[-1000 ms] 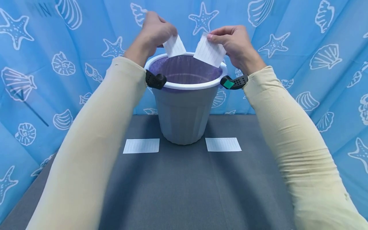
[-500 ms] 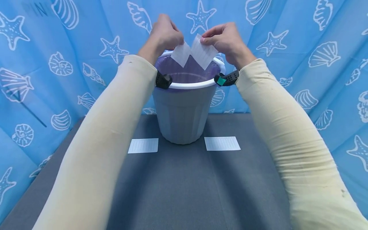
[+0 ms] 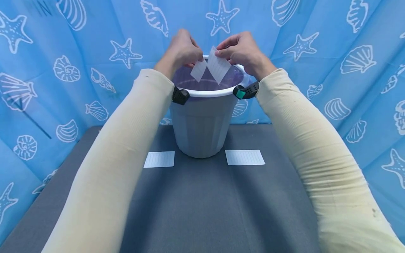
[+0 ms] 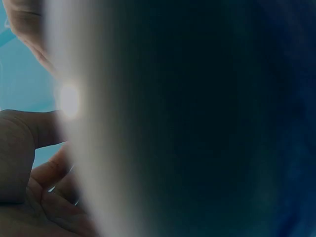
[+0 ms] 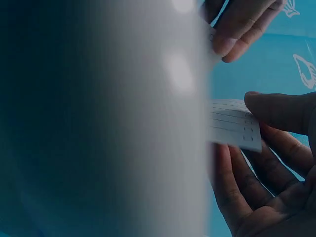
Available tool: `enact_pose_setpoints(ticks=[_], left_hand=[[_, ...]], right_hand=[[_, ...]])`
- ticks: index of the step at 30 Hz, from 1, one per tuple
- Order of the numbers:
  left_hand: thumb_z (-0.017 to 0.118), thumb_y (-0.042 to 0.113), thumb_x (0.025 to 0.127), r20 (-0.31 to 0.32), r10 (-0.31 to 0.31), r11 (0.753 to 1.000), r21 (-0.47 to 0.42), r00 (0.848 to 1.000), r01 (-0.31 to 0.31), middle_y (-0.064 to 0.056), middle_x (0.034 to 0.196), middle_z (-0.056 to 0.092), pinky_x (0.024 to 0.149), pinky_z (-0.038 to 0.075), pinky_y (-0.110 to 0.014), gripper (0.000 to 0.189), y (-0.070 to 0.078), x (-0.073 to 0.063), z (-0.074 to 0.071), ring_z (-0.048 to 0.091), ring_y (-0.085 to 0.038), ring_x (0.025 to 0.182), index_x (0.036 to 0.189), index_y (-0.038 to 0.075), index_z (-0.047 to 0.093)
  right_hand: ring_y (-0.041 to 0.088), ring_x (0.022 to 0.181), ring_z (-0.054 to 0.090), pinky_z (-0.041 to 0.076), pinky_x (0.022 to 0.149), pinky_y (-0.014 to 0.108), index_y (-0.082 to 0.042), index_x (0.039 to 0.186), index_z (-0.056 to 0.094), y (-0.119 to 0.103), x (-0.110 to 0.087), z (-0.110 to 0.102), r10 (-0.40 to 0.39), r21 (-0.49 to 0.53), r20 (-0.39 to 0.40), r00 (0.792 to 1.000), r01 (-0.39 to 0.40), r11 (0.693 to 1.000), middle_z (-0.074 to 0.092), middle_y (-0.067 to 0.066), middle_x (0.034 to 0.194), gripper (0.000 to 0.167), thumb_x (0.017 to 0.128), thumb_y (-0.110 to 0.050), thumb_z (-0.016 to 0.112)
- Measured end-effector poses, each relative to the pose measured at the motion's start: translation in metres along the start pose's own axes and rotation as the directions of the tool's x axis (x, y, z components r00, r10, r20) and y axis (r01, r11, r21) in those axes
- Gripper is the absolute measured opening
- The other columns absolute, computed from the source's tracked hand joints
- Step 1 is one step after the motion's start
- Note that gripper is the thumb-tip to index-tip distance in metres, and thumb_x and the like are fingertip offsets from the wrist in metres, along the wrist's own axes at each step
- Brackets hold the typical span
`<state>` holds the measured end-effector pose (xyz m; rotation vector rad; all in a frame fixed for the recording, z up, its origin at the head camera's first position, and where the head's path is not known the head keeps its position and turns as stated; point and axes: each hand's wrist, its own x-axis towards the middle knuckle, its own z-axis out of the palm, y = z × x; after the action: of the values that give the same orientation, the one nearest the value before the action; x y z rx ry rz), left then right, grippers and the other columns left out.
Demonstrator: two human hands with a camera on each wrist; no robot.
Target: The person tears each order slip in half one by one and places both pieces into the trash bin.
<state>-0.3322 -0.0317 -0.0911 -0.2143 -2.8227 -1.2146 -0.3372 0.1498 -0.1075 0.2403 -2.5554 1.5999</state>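
Observation:
In the head view, both hands are over the mouth of a grey bin [image 3: 202, 123] with a white rim and a purple liner. My left hand [image 3: 181, 52] pinches a small white piece of lined paper [image 3: 198, 71], which hangs tilted within the rim's outline. To its right, my right hand [image 3: 245, 52] holds a larger lined paper piece [image 3: 218, 66] between thumb and fingers, one corner pointing down. The right wrist view shows that thumb [image 5: 279, 109] pressed on the ruled paper. A blurred bin wall [image 4: 89, 163] hides the left paper in the left wrist view.
Two white lined paper slips lie flat on the dark grey table [image 3: 202, 203]: a left slip [image 3: 159, 159] partly behind the left sleeve, and a right slip [image 3: 245, 157]. A blue curtain [image 3: 319, 31] with shells and starfish hangs behind the bin.
Both hands have come closer together over the bin, then lowered, bringing the two paper pieces down to its mouth. The slips on the table stay where they were.

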Motion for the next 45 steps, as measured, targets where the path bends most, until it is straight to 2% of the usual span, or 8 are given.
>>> enact_pose_setpoints(ticks=[4,8,14,21,27,35,40,45], left_hand=[[0.066,0.008,0.093,0.052,-0.028,1.0,-0.014,0.998,0.028,-0.005,0.102,0.066,0.061,0.055,-0.021,0.026,-0.002,0.003,0.001,0.062,-0.011,0.069,0.119,0.004,0.069],[0.068,0.007,0.092,0.072,-0.032,0.999,-0.01,0.997,0.033,-0.003,0.092,0.064,0.063,0.057,-0.023,0.024,-0.004,0.004,0.0,0.063,-0.011,0.066,0.115,0.004,0.068],[0.069,0.01,0.093,0.083,-0.035,0.999,-0.001,0.996,0.035,-0.003,0.097,0.062,0.064,0.057,-0.023,0.027,-0.006,0.002,-0.001,0.063,-0.012,0.07,0.119,0.004,0.065],[0.069,0.011,0.094,0.098,-0.048,0.999,0.0,0.994,0.048,-0.003,0.102,0.062,0.069,0.057,-0.023,0.034,-0.006,0.0,-0.003,0.063,-0.012,0.077,0.128,0.004,0.065],[0.07,0.012,0.095,0.101,-0.045,0.999,-0.008,0.994,0.046,-0.003,0.104,0.065,0.074,0.057,-0.024,0.036,-0.008,-0.003,-0.004,0.064,-0.012,0.079,0.13,0.004,0.065],[0.071,0.017,0.096,0.093,0.039,0.999,-0.009,0.995,-0.039,-0.003,0.109,0.064,0.078,0.056,-0.026,0.034,-0.01,-0.018,-0.005,0.065,-0.014,0.089,0.128,0.007,0.067],[0.072,0.014,0.095,0.096,0.123,0.99,-0.078,0.988,-0.116,-0.008,0.112,0.067,0.084,0.055,-0.028,0.032,-0.013,-0.034,-0.007,0.065,-0.017,0.095,0.125,0.003,0.068],[0.071,0.013,0.095,0.072,0.202,0.971,-0.143,0.977,-0.191,-0.01,0.113,0.068,0.087,0.054,-0.03,0.029,-0.021,-0.056,-0.009,0.065,-0.02,0.098,0.122,0.002,0.069]], right_hand=[[0.017,0.09,0.063,0.052,0.089,0.031,-0.004,0.115,0.071,0.002,0.0,0.001,0.004,-0.016,0.029,1.0,-0.004,1.0,0.067,0.001,0.103,0.025,0.094,-0.016,0.075],[0.018,0.088,0.069,0.056,0.086,0.03,-0.002,0.118,0.069,0.004,0.0,0.001,-0.006,-0.014,0.055,0.998,0.006,1.0,0.069,0.006,0.104,0.029,0.094,-0.016,0.075],[0.016,0.089,0.069,0.056,0.086,0.03,-0.002,0.12,0.068,0.005,0.001,0.002,-0.008,-0.03,0.065,0.998,0.009,1.0,0.07,0.008,0.11,0.033,0.093,-0.018,0.076],[0.017,0.09,0.068,0.056,0.085,0.029,-0.002,0.12,0.068,0.005,-0.001,-0.001,-0.003,-0.021,0.068,0.998,0.004,1.0,0.069,0.003,0.103,0.034,0.092,-0.019,0.077],[0.018,0.091,0.067,0.055,0.088,0.032,-0.002,0.12,0.068,0.006,-0.006,-0.005,-0.017,-0.006,0.087,0.996,0.017,1.0,0.068,0.004,0.105,0.035,0.092,-0.02,0.078],[0.022,0.095,0.065,0.052,0.097,0.039,-0.004,0.117,0.07,0.01,-0.022,-0.01,-0.051,0.046,0.105,0.993,0.047,0.998,0.067,0.007,0.107,0.029,0.092,-0.019,0.076],[0.021,0.088,0.068,0.057,0.085,0.031,0.001,0.113,0.07,0.014,-0.039,-0.012,-0.134,0.16,0.123,0.983,0.113,0.981,0.07,0.011,0.102,0.024,0.092,-0.009,0.076],[0.022,0.084,0.069,0.058,0.077,0.028,0.0,0.104,0.074,0.021,-0.06,-0.01,-0.266,0.265,0.132,0.955,0.225,0.938,0.073,0.012,0.093,0.017,0.088,-0.005,0.078]])
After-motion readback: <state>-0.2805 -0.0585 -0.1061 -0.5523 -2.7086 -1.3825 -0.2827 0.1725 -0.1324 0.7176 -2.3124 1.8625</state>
